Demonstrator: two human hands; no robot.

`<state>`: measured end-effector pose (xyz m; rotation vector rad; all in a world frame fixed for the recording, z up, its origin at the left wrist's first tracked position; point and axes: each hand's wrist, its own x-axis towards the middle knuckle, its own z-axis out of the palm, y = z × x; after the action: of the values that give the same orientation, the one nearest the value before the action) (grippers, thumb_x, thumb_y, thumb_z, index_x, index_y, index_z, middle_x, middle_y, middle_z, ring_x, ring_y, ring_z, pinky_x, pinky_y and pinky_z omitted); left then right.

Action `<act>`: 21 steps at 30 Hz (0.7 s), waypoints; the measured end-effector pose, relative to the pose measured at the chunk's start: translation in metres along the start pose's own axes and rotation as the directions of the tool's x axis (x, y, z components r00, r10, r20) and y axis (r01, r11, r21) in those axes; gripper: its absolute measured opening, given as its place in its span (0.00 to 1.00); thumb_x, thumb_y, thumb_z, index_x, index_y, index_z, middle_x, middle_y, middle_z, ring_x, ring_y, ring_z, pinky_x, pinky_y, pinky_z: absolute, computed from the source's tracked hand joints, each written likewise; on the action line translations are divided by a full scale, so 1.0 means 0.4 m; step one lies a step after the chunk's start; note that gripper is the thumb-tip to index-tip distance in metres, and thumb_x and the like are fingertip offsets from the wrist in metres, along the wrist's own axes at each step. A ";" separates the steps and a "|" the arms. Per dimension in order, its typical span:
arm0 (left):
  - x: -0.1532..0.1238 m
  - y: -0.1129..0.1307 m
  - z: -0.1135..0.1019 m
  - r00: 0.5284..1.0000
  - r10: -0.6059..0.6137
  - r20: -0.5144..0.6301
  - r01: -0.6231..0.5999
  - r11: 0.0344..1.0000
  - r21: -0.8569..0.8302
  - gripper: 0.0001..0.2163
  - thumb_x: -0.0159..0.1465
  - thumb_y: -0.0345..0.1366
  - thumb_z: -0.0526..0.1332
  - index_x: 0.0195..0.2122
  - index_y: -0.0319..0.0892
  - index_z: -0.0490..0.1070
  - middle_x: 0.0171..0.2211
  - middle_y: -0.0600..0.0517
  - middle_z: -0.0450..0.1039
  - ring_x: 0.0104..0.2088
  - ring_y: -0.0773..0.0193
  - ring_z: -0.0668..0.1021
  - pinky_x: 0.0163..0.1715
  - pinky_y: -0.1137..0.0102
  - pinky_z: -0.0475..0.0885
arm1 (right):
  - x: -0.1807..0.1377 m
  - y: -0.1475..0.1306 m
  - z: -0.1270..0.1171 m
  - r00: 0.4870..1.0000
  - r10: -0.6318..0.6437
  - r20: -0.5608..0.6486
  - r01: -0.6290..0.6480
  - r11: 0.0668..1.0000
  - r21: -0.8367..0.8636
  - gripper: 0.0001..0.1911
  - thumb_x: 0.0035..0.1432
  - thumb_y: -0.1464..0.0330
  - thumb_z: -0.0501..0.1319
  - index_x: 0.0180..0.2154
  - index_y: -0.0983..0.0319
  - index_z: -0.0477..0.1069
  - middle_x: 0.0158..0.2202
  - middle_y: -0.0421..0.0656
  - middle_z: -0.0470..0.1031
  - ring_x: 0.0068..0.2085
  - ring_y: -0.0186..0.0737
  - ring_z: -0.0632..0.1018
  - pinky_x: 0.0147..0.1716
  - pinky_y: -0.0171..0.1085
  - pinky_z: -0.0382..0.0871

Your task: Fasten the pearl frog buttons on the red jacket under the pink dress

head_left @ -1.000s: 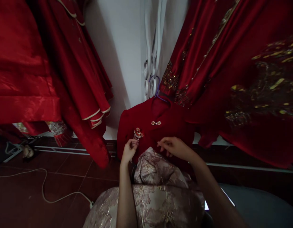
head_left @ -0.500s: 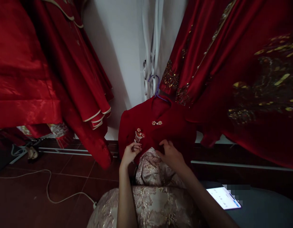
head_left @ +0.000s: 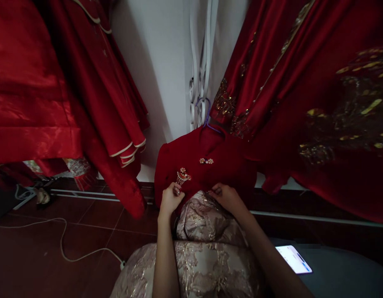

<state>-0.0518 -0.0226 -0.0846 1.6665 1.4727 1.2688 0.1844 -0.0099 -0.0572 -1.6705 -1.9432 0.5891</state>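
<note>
Right hand (head_left: 231,199), fingers (head_left: 216,188) closer together; one jacket (head_left: 175,155), two ornaments (head_left: 206,161)

Bare forearms (head_left: 166,256) and a pale, glinting, floral brocade garment (head_left: 207,263).

- We see matt cloth on the red jacket (head_left: 204,177).
- Its brooch (head_left: 183,176) looks to us like shiny metal.
- Near us, the brocade cloth (head_left: 204,267) looks textured, with metallic glints.
- At left, we see a glossy, satin-like garment (head_left: 27,95).
</note>
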 end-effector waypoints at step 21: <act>0.007 0.094 0.114 0.981 -0.033 0.193 0.093 0.944 -0.316 0.09 0.47 0.24 0.57 0.30 0.36 0.72 0.29 0.49 0.74 0.29 0.69 0.74 0.32 0.74 0.69 | -0.051 -0.119 -0.096 0.997 -0.041 -0.072 0.064 0.929 0.364 0.15 0.45 0.57 0.64 0.32 0.61 0.74 0.30 0.43 0.78 0.28 0.38 0.78 0.29 0.34 0.70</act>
<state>0.0052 -0.0209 -0.0683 1.4627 1.1286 1.2096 0.1742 -0.0373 0.0004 -1.3813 -1.7011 0.8125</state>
